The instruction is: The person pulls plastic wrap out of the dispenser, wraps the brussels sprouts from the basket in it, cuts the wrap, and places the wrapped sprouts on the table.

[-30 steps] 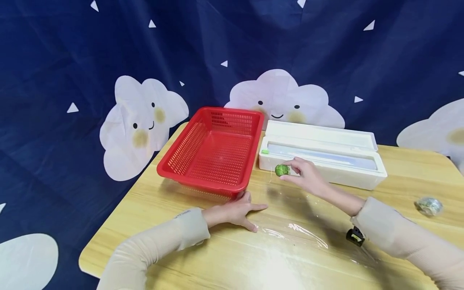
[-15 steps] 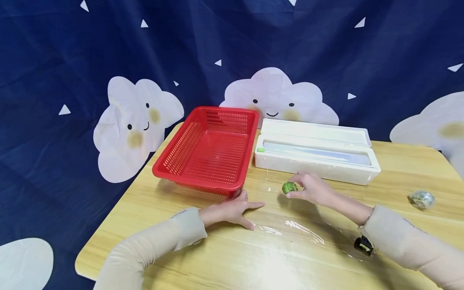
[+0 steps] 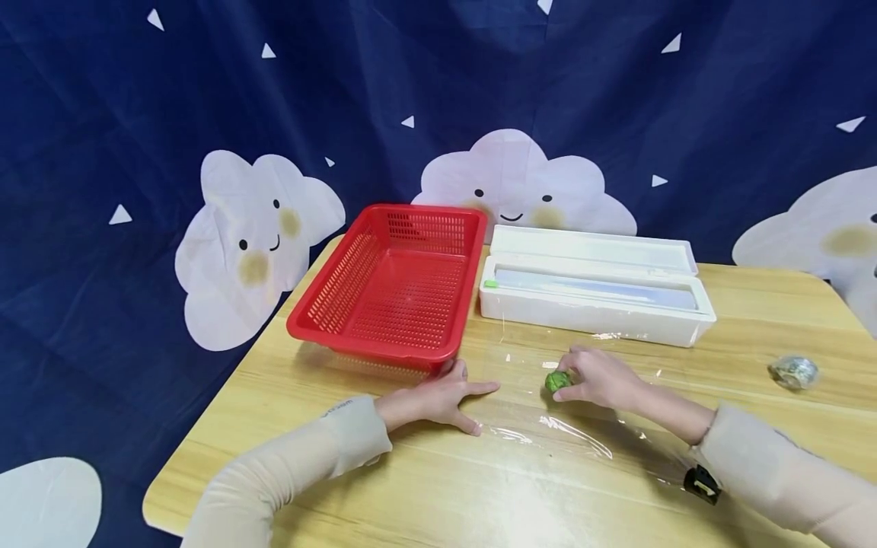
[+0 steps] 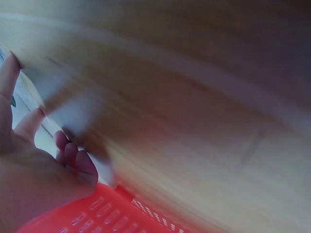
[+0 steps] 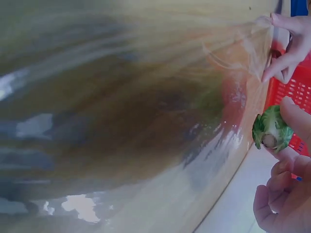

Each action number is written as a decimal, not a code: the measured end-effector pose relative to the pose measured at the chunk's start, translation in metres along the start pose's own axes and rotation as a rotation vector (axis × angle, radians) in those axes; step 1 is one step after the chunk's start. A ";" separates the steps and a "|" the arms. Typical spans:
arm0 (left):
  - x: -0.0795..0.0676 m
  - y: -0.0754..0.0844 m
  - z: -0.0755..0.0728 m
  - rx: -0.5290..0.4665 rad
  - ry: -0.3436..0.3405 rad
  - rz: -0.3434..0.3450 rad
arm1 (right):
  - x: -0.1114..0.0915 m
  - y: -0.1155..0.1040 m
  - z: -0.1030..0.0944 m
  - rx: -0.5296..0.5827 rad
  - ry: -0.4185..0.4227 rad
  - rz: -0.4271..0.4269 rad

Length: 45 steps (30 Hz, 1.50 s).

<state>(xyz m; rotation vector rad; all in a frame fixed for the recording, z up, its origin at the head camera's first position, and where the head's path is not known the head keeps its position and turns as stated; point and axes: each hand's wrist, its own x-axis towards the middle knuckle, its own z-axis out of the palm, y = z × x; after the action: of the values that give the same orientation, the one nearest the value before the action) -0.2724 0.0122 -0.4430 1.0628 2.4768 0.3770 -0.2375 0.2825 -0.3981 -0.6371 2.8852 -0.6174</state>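
My right hand pinches a green Brussels sprout between thumb and index finger, low over the table. In the right wrist view the sprout shows its pale cut stem. A sheet of clear cling film lies on the wood beneath it, running back to a long white dispenser box. My left hand rests at the film's left edge, thumb and index finger spread and pressing down. Its other fingers are bent, close to the red basket, as the left wrist view shows.
A red perforated plastic basket stands at the back left, with nothing in it. The dispenser's lid is raised, a film roll inside. A small film-wrapped bundle lies far right on the wooden table.
My right hand has brought the sprout down and toward me from in front of the dispenser box to close over the film. My left hand stays in place. The head view shifted slightly.
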 end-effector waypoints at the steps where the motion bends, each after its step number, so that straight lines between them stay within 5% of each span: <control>1: 0.000 0.000 0.001 0.002 0.001 -0.001 | -0.002 0.000 0.001 -0.003 -0.002 0.004; 36: 0.000 0.000 -0.001 -0.040 0.005 0.018 | -0.034 0.004 0.012 -0.010 -0.010 0.079; 45: 0.000 -0.003 -0.001 -0.041 0.003 0.011 | -0.035 0.009 0.015 0.052 -0.024 0.013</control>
<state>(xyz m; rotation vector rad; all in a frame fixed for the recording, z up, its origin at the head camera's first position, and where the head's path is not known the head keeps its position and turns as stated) -0.2746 0.0105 -0.4432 1.0604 2.4559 0.4313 -0.2059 0.2994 -0.4145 -0.6144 2.8385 -0.6753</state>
